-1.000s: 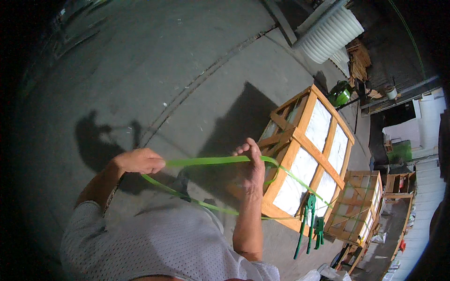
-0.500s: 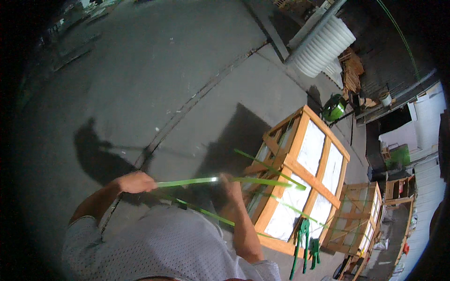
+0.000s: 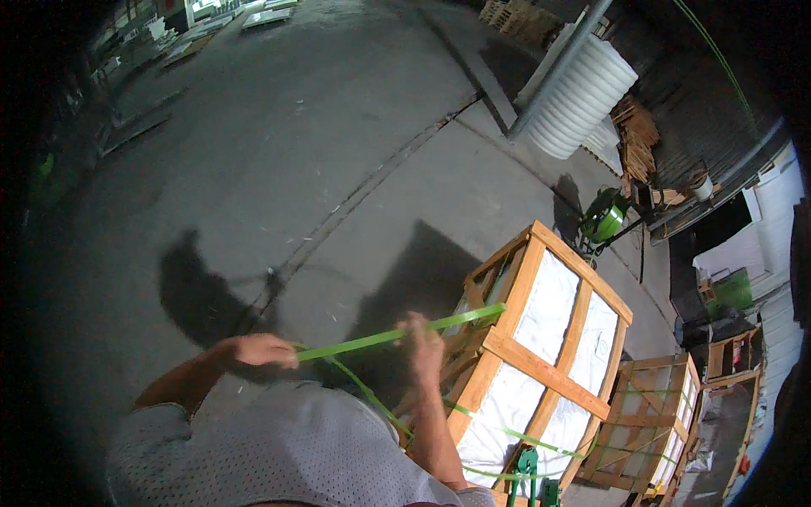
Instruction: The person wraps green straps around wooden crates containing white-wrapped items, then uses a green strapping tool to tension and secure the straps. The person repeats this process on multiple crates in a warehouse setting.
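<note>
A flat green packing strap (image 3: pixel 355 344) is stretched between my two hands in front of my body. My left hand (image 3: pixel 263 349), at left, is closed around one end part of it. My right hand (image 3: pixel 420 345) is somewhat blurred, its fingers closed on the strap, and a free end sticks out past it toward the wooden crate (image 3: pixel 530 366). Slats frame the crate, with white wrapped contents behind them. More green strap lies across its top and hangs down toward my waist. A green hand tool (image 3: pixel 525 460), perhaps a strapping tool, rests on the crate's near edge, partly cut off by the frame.
A second slatted crate (image 3: pixel 639 420) stands right of the first. Farther off are a green strap reel (image 3: pixel 603 218) on a stand, a big white foam roll (image 3: pixel 583 97) beside a metal post, and stacked timber (image 3: pixel 639 139). Concrete floor (image 3: pixel 253 144) stretches away at left.
The strap's free end has swung up and no longer reaches over the crate top. Both hands have shifted slightly right in view, and the crate and tools sit lower.
</note>
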A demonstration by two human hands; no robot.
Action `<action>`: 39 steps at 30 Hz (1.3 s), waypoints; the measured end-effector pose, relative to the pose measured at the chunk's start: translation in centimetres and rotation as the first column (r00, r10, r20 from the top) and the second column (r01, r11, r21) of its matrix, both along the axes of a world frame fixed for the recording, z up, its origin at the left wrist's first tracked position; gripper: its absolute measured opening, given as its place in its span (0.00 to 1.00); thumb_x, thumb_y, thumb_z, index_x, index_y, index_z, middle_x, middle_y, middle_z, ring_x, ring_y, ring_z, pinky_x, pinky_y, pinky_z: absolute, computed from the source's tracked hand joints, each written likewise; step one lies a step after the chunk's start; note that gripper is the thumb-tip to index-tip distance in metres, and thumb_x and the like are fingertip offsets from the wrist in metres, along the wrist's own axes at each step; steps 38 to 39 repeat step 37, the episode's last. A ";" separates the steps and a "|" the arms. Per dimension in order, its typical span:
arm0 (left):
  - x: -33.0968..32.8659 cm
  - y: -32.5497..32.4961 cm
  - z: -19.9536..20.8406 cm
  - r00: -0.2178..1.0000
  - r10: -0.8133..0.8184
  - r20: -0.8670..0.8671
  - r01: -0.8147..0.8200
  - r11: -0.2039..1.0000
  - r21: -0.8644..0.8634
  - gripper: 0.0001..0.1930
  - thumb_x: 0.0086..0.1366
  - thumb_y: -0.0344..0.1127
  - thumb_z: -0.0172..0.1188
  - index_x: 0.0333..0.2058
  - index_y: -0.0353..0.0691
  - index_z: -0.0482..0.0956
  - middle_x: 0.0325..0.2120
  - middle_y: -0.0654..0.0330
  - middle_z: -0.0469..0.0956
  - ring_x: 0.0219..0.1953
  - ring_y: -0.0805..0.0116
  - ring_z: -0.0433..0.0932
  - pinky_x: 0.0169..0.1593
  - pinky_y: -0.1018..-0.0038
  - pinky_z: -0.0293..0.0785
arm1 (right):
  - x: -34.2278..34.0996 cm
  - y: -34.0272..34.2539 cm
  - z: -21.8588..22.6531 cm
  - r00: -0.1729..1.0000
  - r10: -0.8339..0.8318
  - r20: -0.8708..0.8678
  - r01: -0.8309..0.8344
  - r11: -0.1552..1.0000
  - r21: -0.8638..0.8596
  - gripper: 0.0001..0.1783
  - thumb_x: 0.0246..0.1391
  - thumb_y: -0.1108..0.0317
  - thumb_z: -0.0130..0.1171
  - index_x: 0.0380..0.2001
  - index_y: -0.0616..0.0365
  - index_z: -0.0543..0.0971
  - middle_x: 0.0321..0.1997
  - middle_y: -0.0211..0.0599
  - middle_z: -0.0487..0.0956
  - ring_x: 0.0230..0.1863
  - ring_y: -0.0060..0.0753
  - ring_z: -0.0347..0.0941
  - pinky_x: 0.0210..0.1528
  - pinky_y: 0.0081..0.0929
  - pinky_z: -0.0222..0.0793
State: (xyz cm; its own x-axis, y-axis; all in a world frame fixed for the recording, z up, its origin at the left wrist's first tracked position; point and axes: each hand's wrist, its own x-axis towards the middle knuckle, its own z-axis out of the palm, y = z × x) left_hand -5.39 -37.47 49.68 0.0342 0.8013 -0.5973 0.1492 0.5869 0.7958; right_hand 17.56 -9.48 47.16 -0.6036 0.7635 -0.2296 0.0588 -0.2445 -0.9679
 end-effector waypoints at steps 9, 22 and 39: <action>-3.0 5.3 -2.0 0.997 -0.005 -0.082 -0.003 0.995 -0.097 0.18 0.69 0.46 0.50 0.27 0.38 0.74 0.18 0.66 0.69 0.22 0.78 0.65 0.27 0.75 0.63 | -1.3 2.9 -4.4 0.996 0.029 -0.081 -0.045 0.977 -0.207 0.15 0.58 0.60 0.55 0.41 0.60 0.78 0.33 0.32 0.81 0.40 0.30 0.74 0.46 0.31 0.67; -24.8 3.0 -4.5 0.978 -0.148 -0.146 0.099 0.949 -0.299 0.20 0.67 0.50 0.51 0.29 0.37 0.76 0.19 0.67 0.68 0.24 0.75 0.66 0.29 0.71 0.63 | -7.5 12.6 5.5 0.949 -0.187 -0.255 0.136 0.969 -0.204 0.18 0.59 0.63 0.56 0.48 0.63 0.74 0.38 0.37 0.78 0.42 0.34 0.73 0.48 0.31 0.68; -40.2 10.9 -3.4 0.980 -0.192 -0.060 0.163 0.932 -0.325 0.16 0.66 0.45 0.53 0.26 0.37 0.73 0.12 0.69 0.57 0.15 0.77 0.55 0.21 0.74 0.51 | -12.6 10.0 8.5 0.805 -0.591 0.050 0.591 0.807 0.022 0.14 0.60 0.67 0.55 0.46 0.60 0.78 0.36 0.36 0.81 0.37 0.35 0.78 0.37 0.29 0.73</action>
